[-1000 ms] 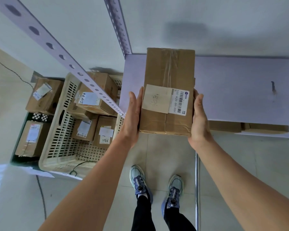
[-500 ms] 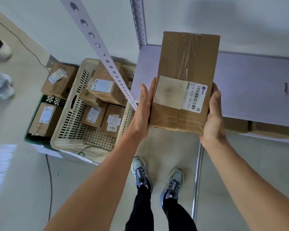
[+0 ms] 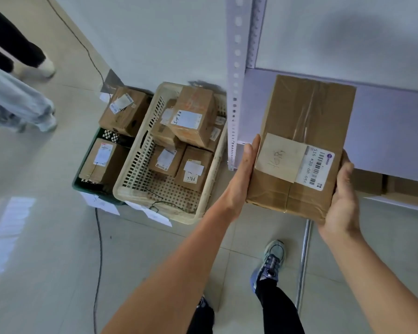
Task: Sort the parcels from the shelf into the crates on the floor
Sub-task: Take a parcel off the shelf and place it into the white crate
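Observation:
I carry a brown cardboard parcel [image 3: 307, 121] with a white barcode label and a handwritten slip, level in front of the white shelf [image 3: 384, 121]. My left hand [image 3: 241, 179] presses flat against its left side, fingers straight. My right hand [image 3: 343, 196] cups its near right corner, the fingers hidden beneath. On the floor to the left stand a cream perforated crate [image 3: 130, 169] holding several labelled boxes and, beside it, a dark green crate [image 3: 82, 182] with two boxes.
A perforated shelf upright [image 3: 235, 80] stands between the parcel and the crates. More boxes [image 3: 408, 189] lie on the lower shelf at right. Another person's legs [image 3: 17, 102] stand at far left. A black cable [image 3: 98, 249] runs along the floor. My feet are below the parcel.
The view has swung left, bringing the crates toward the middle and another person's legs into sight. The parcel has shifted right in view, still held between both hands.

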The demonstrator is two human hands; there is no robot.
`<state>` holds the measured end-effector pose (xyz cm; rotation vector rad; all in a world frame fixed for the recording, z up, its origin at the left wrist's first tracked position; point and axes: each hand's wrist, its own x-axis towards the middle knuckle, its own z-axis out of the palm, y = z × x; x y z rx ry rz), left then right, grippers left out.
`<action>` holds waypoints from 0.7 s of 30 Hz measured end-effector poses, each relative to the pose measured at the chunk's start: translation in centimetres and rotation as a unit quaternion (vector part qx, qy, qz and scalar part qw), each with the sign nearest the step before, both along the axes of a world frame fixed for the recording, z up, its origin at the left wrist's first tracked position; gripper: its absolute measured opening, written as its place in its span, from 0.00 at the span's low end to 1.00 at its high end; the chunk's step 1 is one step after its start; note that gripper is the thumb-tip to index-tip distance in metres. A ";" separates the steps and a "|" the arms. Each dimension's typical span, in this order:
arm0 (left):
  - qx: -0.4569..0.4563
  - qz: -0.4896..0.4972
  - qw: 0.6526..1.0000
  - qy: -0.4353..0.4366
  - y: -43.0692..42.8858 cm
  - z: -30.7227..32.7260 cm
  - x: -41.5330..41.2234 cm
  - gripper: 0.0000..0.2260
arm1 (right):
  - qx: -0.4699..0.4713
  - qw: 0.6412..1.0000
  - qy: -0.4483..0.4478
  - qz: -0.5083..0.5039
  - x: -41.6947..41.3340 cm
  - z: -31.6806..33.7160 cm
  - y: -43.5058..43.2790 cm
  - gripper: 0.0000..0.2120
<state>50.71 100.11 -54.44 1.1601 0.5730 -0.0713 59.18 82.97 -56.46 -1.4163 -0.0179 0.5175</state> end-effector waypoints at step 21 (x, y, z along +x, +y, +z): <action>-0.046 0.025 0.995 0.080 11.1 -2.5 -20.1 0.31 | -0.051 0.997 0.064 0.009 -20.1 -1.2 10.9 0.39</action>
